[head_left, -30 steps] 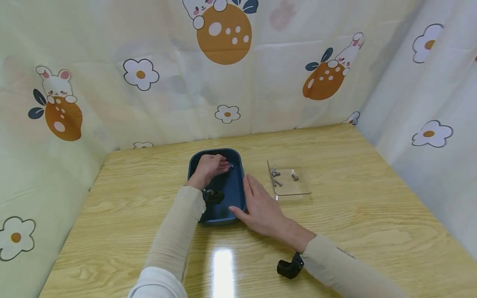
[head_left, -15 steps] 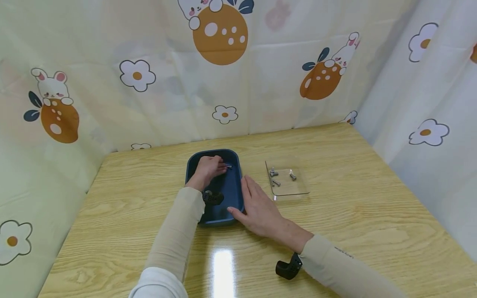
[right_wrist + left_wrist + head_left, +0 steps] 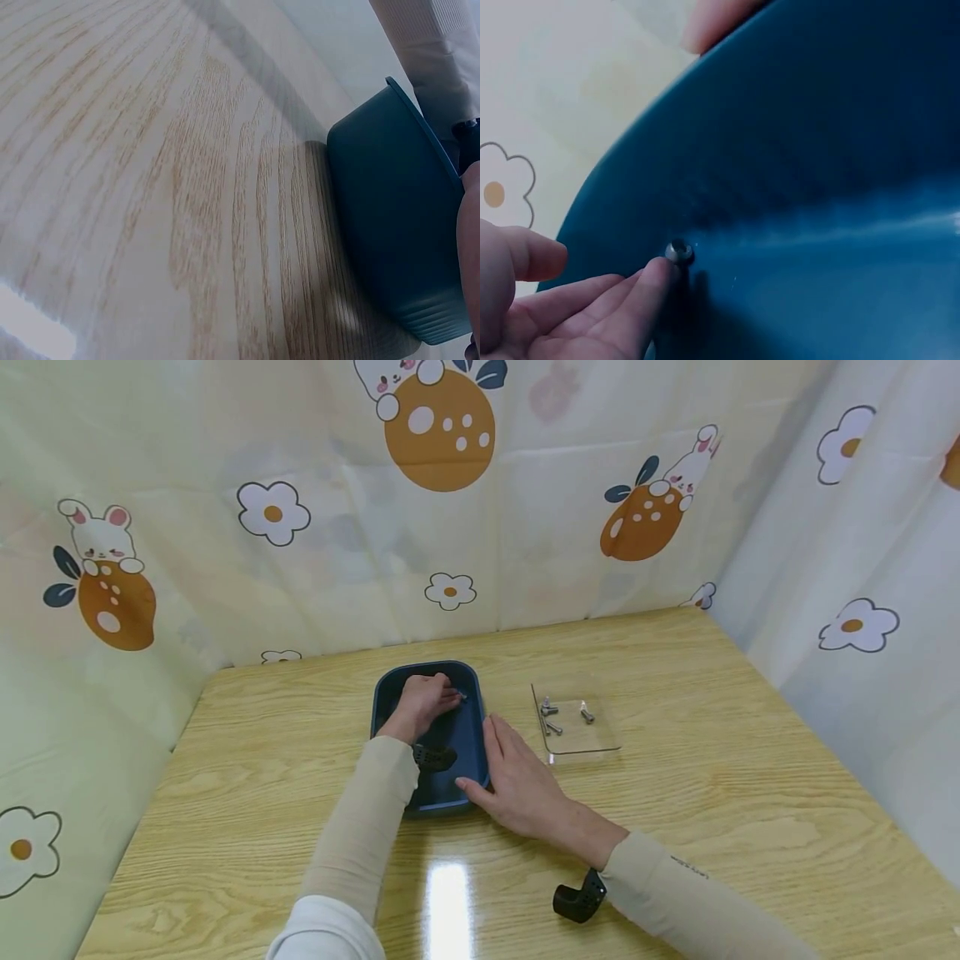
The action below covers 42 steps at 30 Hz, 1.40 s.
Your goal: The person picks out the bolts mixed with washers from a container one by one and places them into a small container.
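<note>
Inside a dark blue plastic tub (image 3: 468,752), my left hand (image 3: 423,697) reaches down near the far end. Its extended fingertips (image 3: 658,271) touch a small metal screw (image 3: 679,251) on the tub's floor by the wall, seen head-on in the left wrist view. The thumb stands apart from the fingers. My right hand (image 3: 525,785) lies with straight fingers along the tub's right side, thumb spread toward the near right corner. In the right wrist view the tub's outer wall (image 3: 397,217) shows, with part of the right hand at the edge.
To the right of the tub, a shallow clear plastic tray (image 3: 588,750) holds several metal screws (image 3: 587,715). The wooden table (image 3: 712,793) ends at a patterned curtain (image 3: 337,568) at the back and sides. Black cameras (image 3: 579,900) sit on both wrists.
The head view has shifted slightly. My left fingers have moved a little over the screw, which shows less between them; the right hand stays against the tub.
</note>
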Each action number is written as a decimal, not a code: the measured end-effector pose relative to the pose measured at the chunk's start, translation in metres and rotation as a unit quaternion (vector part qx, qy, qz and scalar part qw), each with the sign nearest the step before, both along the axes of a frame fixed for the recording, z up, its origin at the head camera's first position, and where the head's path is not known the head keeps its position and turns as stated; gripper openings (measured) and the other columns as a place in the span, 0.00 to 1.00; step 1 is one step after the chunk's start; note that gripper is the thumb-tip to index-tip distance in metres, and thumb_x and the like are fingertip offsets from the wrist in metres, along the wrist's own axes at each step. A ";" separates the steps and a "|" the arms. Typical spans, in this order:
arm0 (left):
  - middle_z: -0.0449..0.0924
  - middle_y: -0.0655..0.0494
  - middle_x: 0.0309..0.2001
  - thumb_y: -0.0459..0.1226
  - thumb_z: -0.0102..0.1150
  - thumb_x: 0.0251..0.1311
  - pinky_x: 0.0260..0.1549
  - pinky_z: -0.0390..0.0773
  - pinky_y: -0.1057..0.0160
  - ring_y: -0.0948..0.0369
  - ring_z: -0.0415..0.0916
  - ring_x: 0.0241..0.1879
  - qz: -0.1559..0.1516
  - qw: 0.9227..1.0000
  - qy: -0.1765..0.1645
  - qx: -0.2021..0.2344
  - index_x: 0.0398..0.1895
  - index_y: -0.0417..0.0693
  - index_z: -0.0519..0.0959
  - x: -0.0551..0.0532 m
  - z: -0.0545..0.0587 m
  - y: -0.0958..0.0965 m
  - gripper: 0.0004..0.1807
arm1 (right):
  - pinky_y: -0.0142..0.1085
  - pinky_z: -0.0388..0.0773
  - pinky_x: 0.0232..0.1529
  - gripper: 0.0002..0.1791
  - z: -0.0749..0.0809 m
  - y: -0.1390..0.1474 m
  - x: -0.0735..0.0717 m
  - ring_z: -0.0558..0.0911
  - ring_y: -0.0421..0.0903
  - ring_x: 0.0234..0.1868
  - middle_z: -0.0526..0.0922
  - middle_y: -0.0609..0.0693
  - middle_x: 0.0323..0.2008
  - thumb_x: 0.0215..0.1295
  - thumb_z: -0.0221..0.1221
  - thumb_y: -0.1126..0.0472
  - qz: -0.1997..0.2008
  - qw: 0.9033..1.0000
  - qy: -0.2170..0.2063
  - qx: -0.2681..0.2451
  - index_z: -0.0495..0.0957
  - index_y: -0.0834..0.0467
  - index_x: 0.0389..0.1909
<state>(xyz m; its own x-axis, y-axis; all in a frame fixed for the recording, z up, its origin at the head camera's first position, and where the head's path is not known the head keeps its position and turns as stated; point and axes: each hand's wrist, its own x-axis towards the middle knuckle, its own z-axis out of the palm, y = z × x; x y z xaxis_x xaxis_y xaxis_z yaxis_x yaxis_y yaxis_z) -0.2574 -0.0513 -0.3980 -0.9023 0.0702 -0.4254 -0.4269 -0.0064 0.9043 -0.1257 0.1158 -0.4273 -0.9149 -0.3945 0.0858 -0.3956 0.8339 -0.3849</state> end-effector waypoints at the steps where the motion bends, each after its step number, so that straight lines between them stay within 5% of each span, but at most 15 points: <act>1: 0.76 0.36 0.60 0.35 0.41 0.75 0.60 0.78 0.59 0.49 0.78 0.61 0.001 1.000 -0.001 0.003 0.67 0.31 0.67 0.000 -0.001 0.001 0.23 | 0.49 0.53 0.78 0.52 0.000 0.000 0.000 0.49 0.56 0.80 0.46 0.64 0.79 0.71 0.43 0.31 0.000 1.000 0.000 -0.001 0.41 0.65 0.78; 14: 0.77 0.37 0.59 0.33 0.43 0.75 0.59 0.79 0.59 0.50 0.78 0.60 0.004 0.998 -0.036 0.047 0.65 0.32 0.70 -0.002 -0.005 0.007 0.20 | 0.49 0.54 0.78 0.51 0.000 0.000 -0.001 0.50 0.57 0.79 0.47 0.65 0.78 0.72 0.45 0.33 0.005 1.000 0.006 -0.011 0.41 0.67 0.78; 24: 0.80 0.38 0.56 0.30 0.54 0.70 0.52 0.83 0.62 0.52 0.82 0.54 0.027 0.997 -0.049 0.054 0.57 0.32 0.78 -0.002 -0.010 0.006 0.16 | 0.49 0.54 0.78 0.51 -0.001 0.000 -0.001 0.49 0.57 0.80 0.46 0.65 0.78 0.72 0.44 0.32 0.006 1.000 0.001 -0.010 0.40 0.66 0.78; 42: 0.81 0.41 0.57 0.30 0.57 0.68 0.53 0.83 0.62 0.53 0.82 0.56 0.008 0.998 -0.031 0.051 0.57 0.35 0.79 0.002 -0.005 0.004 0.16 | 0.49 0.53 0.78 0.51 0.001 0.001 0.000 0.48 0.56 0.80 0.45 0.64 0.79 0.72 0.44 0.32 0.003 1.000 -0.019 -0.019 0.39 0.65 0.78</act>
<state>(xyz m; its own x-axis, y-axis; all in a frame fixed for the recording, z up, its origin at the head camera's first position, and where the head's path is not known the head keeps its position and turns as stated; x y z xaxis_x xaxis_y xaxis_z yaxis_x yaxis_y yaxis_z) -0.2550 -0.0474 -0.4027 -0.8756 0.1028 -0.4720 -0.4814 -0.1049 0.8702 -0.1258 0.1167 -0.4265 -0.9158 -0.3962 0.0654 -0.3839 0.8161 -0.4320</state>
